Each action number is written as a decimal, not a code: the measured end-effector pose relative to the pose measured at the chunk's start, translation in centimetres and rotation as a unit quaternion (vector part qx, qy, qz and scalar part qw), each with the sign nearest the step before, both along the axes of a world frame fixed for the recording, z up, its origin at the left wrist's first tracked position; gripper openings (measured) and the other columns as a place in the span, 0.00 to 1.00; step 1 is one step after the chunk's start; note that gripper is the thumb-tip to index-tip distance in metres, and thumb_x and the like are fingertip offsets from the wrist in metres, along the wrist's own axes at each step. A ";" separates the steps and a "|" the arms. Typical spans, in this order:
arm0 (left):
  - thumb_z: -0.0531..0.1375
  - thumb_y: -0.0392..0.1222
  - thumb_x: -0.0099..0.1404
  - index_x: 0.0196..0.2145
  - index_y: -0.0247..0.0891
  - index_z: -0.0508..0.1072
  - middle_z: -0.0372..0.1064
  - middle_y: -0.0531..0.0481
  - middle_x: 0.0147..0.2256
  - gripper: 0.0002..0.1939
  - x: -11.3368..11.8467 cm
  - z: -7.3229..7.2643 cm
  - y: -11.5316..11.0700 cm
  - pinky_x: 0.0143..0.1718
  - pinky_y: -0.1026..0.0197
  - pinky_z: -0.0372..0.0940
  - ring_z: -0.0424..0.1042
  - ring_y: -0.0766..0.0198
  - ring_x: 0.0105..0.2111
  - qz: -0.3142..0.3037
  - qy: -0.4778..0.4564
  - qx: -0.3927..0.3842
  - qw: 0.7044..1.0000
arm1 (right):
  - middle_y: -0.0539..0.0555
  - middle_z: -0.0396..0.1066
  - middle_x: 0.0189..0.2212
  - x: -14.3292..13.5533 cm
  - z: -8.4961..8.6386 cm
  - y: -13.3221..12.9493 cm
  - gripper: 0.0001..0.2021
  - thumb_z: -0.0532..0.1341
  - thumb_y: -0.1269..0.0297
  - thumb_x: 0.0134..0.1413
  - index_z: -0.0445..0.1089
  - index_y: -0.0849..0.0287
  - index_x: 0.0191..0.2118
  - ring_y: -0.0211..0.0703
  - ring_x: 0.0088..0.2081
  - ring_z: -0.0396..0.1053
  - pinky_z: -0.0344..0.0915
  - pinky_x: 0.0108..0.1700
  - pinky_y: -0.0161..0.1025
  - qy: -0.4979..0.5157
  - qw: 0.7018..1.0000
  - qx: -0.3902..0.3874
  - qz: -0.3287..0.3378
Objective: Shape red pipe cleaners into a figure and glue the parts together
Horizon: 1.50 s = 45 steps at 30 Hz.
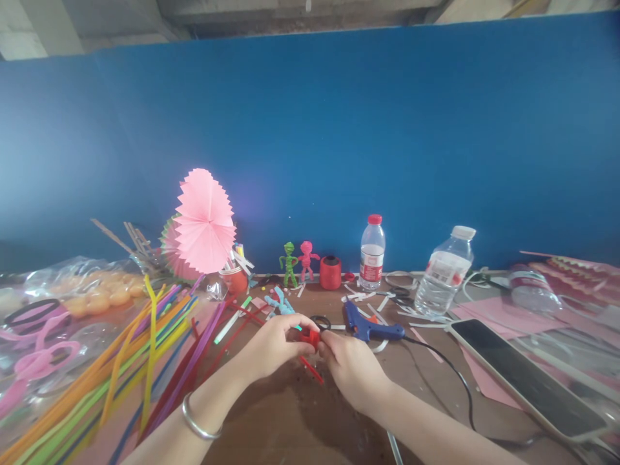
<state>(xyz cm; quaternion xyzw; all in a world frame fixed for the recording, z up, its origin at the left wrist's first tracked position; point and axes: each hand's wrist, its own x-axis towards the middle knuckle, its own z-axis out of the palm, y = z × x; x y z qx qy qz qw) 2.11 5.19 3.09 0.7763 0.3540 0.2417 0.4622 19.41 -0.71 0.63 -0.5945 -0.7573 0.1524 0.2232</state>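
Observation:
My left hand (281, 342) pinches a coiled red pipe cleaner (310, 337) between thumb and fingers, low over the table. The fingertips of my right hand (351, 365) are closed against the coil's right side, partly hiding it. A straight red end (312, 371) sticks out below the hands. Just behind them lie a light-blue pipe cleaner figure (279, 302) and a black ring (320, 321). Farther back stand a green pipe cleaner figure (289, 265) and a pink pipe cleaner figure (307, 261).
A blue glue gun (371, 325) lies right of my hands, its cord trailing past a phone (523, 378). Two bottles (372, 255) (444, 271) stand behind it. Colourful pipe cleaners (130, 361) fill the left, below a pink paper fan (206, 223). A blue partition (310, 142) closes the back.

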 end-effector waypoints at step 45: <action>0.65 0.38 0.55 0.45 0.37 0.74 0.75 0.46 0.41 0.18 -1.0 0.3 0.8 0.44 0.55 0.67 0.73 0.53 0.42 -0.028 -0.047 -0.092 0.994 | 0.48 0.69 0.24 -0.3 -0.9 -0.1 0.05 0.53 0.67 0.57 0.65 0.56 0.32 0.41 0.27 0.67 0.59 0.31 0.34 0.264 0.964 -0.007 -0.020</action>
